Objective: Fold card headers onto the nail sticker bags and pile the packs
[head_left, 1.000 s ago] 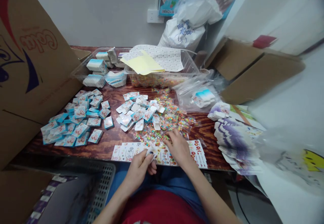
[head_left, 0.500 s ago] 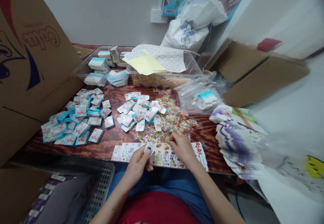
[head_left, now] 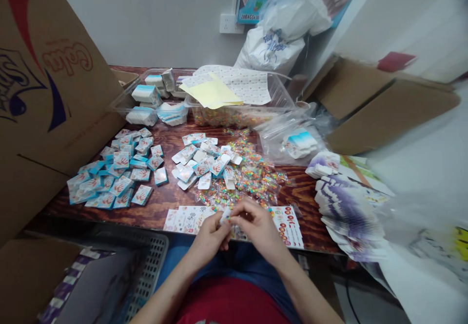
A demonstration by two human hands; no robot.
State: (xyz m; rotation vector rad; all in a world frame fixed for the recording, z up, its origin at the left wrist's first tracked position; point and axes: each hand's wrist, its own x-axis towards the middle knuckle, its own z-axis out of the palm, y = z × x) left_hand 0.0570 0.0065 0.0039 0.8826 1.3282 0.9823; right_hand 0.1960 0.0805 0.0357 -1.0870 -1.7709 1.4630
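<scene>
Close to the table's front edge, my left hand [head_left: 206, 238] is closed around a small white box [head_left: 225, 214], mostly covered by the fingers. My right hand [head_left: 259, 229] meets it with thumb and forefinger pinched at the box; whatever they hold is too small to make out. Beneath both hands lie sticker sheets [head_left: 288, 226] with rows of small printed pictures. Just beyond are small clear packets of coloured candy [head_left: 252, 172]. A heap of small boxes with open flaps [head_left: 204, 163] lies beside the packets. Further left, closed blue-and-white boxes [head_left: 120, 172] are piled.
A clear tray [head_left: 120, 102] at the back holds bundled flat cartons. Beside it, a clear tub [head_left: 283, 92] of candy packets carries paper sheets [head_left: 234, 82]. A plastic bag [head_left: 300, 141] and purple-white cards [head_left: 347, 212] lie right. A large carton [head_left: 47, 94] stands left.
My right hand has moved left from the candy packets to the small box in my left hand. The camera view has shifted slightly.
</scene>
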